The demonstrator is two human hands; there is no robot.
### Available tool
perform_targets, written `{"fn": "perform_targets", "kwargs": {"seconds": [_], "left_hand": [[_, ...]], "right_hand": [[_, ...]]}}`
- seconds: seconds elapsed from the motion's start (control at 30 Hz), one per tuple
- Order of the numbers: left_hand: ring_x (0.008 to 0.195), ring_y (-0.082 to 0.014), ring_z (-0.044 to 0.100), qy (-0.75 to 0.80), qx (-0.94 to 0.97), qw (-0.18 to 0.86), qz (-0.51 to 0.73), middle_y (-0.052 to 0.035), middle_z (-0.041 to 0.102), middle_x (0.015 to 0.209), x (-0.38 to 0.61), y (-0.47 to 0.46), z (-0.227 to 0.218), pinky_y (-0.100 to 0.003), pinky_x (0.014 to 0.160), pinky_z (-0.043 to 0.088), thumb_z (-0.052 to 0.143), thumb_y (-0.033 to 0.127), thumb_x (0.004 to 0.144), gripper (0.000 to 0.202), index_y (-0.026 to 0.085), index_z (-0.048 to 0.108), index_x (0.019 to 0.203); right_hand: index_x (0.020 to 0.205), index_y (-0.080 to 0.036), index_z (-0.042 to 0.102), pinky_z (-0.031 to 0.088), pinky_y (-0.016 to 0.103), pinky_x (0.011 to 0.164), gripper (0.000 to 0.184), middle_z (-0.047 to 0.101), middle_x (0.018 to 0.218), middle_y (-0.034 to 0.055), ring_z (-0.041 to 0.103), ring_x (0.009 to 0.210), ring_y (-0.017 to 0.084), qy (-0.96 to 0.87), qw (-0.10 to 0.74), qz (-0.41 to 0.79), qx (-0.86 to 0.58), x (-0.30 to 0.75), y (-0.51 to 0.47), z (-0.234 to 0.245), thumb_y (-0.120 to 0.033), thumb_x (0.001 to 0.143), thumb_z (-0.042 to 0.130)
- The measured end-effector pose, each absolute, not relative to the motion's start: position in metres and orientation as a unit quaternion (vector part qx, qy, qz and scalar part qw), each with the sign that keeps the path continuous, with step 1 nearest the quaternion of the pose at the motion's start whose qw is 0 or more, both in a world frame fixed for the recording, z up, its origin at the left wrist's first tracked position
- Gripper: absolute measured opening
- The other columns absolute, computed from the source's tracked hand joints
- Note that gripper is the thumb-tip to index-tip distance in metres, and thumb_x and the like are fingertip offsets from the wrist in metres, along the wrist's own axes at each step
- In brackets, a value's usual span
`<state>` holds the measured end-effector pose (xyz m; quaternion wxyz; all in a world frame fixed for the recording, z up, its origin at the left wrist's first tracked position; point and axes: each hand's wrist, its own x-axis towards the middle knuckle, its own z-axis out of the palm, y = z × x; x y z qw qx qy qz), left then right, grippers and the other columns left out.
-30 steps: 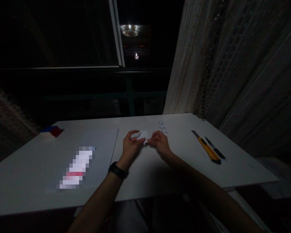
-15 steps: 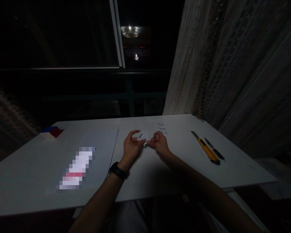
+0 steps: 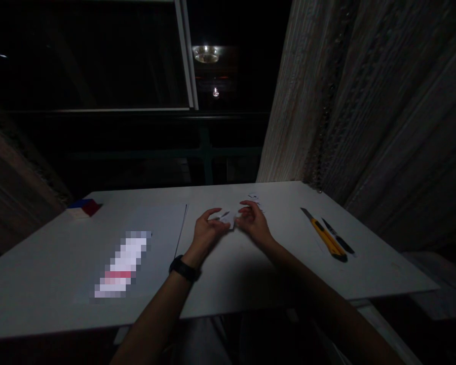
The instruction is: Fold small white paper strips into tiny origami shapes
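Observation:
A small folded piece of white paper [image 3: 228, 218] is held up over the middle of the white table [image 3: 285, 243]. My left hand [image 3: 208, 228], a black watch on its wrist, pinches the paper from the left, with the index finger arched over it. At the paper's right edge, my right hand [image 3: 254, 222] grips with the thumb and a curled finger, its index finger raised away; the exact contact is small and dark. Just beyond my right hand lie several small white paper pieces [image 3: 254, 196] with dark marks, partly hidden by the fingers.
To the right rest a yellow utility knife [image 3: 329, 238] and a slim dark knife-like tool [image 3: 338, 236]. Large white sheets [image 3: 163, 238] and a bright blurred-out device [image 3: 123, 263] lie on the left. A blue, red and white block [image 3: 82, 208] sits at the far left, near a curtain.
My right hand has shifted slightly right and its index finger has lifted off the paper. The paper has turned a little in my left hand. The whole view has shifted slightly.

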<state>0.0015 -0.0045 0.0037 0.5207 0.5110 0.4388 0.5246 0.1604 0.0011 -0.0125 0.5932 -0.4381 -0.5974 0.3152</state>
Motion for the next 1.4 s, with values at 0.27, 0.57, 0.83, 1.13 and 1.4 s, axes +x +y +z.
{"fn": "perform_targets", "kwargs": {"seconds": [0.27, 0.57, 0.83, 1.13, 1.4], "left_hand": [[0.041, -0.0081, 0.048, 0.424, 0.610, 0.513, 0.431, 0.0049, 0.054, 0.045, 0.001, 0.001, -0.012, -0.020, 0.045, 0.038, 0.073, 0.017, 0.048, 0.055, 0.010, 0.058, 0.099], [0.055, -0.0132, 0.059, 0.403, 0.490, 0.614, 0.470, 0.0000, 0.062, 0.060, -0.001, -0.006, 0.001, -0.028, 0.056, 0.049, 0.077, 0.024, 0.049, 0.054, 0.015, 0.052, 0.096], [0.043, -0.0108, 0.054, 0.423, 0.542, 0.560, 0.462, -0.0001, 0.060, 0.051, 0.001, -0.006, 0.002, -0.023, 0.048, 0.042, 0.077, 0.018, 0.046, 0.051, 0.013, 0.055, 0.092], [0.044, -0.0104, 0.053, 0.405, 0.582, 0.531, 0.463, 0.0000, 0.059, 0.052, 0.002, -0.006, -0.003, -0.022, 0.048, 0.041, 0.073, 0.015, 0.050, 0.038, 0.015, 0.057, 0.084], [0.050, -0.0120, 0.056, 0.416, 0.566, 0.542, 0.461, -0.0003, 0.060, 0.056, 0.006, -0.008, 0.000, -0.024, 0.052, 0.044, 0.077, 0.026, 0.049, 0.056, 0.013, 0.056, 0.099]], "right_hand": [[0.080, -0.018, 0.070, 0.042, 0.038, 0.083, 0.038, 0.069, 0.082, 0.0046, 0.061, 0.084, 0.021, -0.670, 0.486, 0.414, -0.380, 0.162, 0.006, -0.010, -0.050, 0.074, 0.052], [0.074, -0.016, 0.071, 0.045, 0.033, 0.069, 0.025, 0.069, 0.072, 0.0038, 0.060, 0.068, 0.017, -0.529, 0.548, 0.526, -0.377, 0.162, 0.001, -0.010, -0.034, 0.057, 0.072], [0.063, -0.015, 0.064, 0.035, 0.022, 0.049, 0.023, 0.060, 0.054, -0.0025, 0.049, 0.048, 0.008, -0.493, 0.540, 0.558, -0.392, 0.161, 0.002, -0.012, -0.028, 0.050, 0.076], [0.080, -0.018, 0.054, 0.036, 0.021, 0.048, 0.037, 0.059, 0.057, -0.0055, 0.051, 0.049, 0.009, -0.553, 0.500, 0.557, -0.365, 0.163, -0.001, -0.009, -0.025, 0.050, 0.076], [0.081, -0.020, 0.051, 0.033, 0.020, 0.047, 0.035, 0.053, 0.051, -0.0082, 0.044, 0.044, 0.007, -0.543, 0.569, 0.486, -0.380, 0.161, 0.003, -0.012, -0.030, 0.054, 0.073]]}}
